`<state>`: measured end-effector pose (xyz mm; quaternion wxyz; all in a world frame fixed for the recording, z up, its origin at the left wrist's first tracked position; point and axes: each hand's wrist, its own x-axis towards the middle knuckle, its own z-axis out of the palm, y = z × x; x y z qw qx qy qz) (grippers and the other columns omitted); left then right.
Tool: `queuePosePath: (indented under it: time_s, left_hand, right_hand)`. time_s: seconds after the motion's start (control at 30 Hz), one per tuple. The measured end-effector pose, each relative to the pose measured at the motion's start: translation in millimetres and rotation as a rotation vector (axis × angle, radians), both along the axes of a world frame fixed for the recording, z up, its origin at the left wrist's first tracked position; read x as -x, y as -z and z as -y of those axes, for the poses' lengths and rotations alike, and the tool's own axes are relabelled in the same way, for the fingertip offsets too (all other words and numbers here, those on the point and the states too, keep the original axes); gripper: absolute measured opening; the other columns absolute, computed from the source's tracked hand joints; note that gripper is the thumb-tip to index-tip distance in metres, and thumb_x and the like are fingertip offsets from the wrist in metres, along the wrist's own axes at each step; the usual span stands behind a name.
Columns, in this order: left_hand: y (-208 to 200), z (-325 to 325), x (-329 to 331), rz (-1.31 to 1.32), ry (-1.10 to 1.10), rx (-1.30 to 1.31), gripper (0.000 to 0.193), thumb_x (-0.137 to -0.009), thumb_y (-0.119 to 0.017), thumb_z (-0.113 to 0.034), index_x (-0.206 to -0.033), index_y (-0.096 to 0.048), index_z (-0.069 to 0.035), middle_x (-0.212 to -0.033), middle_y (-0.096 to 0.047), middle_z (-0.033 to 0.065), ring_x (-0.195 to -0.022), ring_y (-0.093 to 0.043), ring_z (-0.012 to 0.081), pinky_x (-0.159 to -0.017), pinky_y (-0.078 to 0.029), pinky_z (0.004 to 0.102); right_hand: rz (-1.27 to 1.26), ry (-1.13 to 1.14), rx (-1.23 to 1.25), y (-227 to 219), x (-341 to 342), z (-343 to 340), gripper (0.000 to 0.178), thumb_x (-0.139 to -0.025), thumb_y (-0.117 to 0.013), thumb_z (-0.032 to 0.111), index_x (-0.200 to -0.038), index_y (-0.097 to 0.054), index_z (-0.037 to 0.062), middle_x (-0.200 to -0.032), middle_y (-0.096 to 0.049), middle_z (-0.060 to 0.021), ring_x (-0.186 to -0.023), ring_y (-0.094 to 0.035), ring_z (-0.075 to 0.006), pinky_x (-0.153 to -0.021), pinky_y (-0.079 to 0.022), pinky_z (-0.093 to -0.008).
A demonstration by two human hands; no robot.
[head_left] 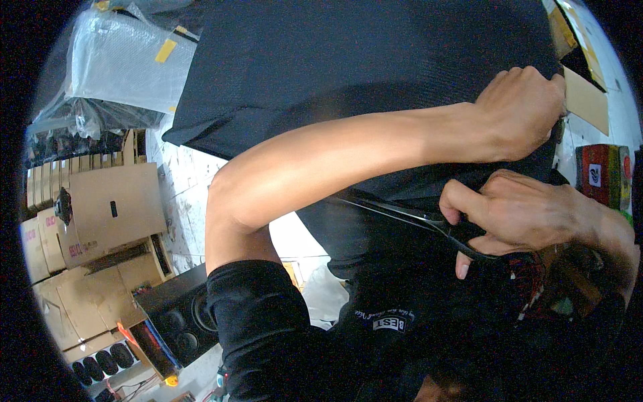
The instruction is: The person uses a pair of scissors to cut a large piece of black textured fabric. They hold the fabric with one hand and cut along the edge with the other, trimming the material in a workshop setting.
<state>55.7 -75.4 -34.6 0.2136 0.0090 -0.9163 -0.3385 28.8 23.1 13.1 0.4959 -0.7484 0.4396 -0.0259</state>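
A wide sheet of black cloth (pixel 375 60) spreads across the upper middle, with its near edge hanging toward my body. My left arm reaches across it to the right. At the cloth's right side my left hand (pixel 522 110) is closed in a fist, gripping the cloth; the fingertips are hidden. Just below, my right hand (pixel 526 211) holds a pair of scissors (pixel 415 216) by the dark handles. Their long metal blades point left, slightly apart, along the cloth's near edge. Whether cloth lies between the blades is hard to tell in the dark folds.
Bubble-wrapped goods (pixel 127 63) stand at the far left. Cardboard boxes (pixel 110 208) are stacked below them. A black speaker cabinet (pixel 181 325) lies at lower left, on the pale floor (pixel 184 194). At right are a cardboard flap (pixel 586 100) and a red, yellow and green striped item (pixel 599 175).
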Motion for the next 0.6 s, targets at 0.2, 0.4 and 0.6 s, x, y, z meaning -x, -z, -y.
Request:
queuePosePath:
  time_s: [0.2,0.4,0.6]
  left_hand:
    - [9,8,-1,-0.019,-0.031,0.006,0.023,-0.089,-0.064,-0.017,-0.084,-0.064,0.005,-0.073,-0.065,0.0302,-0.074,-0.067,0.0488,-0.066,-0.055,0.0535]
    - [-3,36,-5,0.213,0.191,0.117,0.044,-0.087,-0.072,-0.035,-0.099,-0.065,0.006,-0.081,-0.068,0.0283,-0.084,-0.068,0.0468,-0.076,-0.056,0.0516]
    - [-29,94,-137,0.227,-0.045,0.286,0.078,-0.077,-0.077,-0.052,-0.126,-0.056,0.005,-0.121,-0.063,0.0250,-0.117,-0.059,0.0392,-0.101,-0.046,0.0440]
  right_hand:
    - [0.037,0.012,-0.057,9,-2,4,0.050,-0.086,-0.074,0.034,-0.108,-0.041,0.0045,-0.059,-0.054,-0.0171,-0.060,-0.059,-0.0436,-0.054,-0.043,-0.0511]
    - [0.033,0.106,0.016,8,-2,1,0.056,-0.080,-0.081,0.039,-0.103,-0.043,0.0041,-0.058,-0.053,-0.0109,-0.054,-0.056,-0.0380,-0.052,-0.038,-0.0455]
    - [0.071,0.028,0.061,9,-6,8,0.059,-0.080,-0.080,0.042,-0.103,-0.043,0.0021,-0.056,-0.052,-0.0085,-0.051,-0.056,-0.0347,-0.052,-0.039,-0.0431]
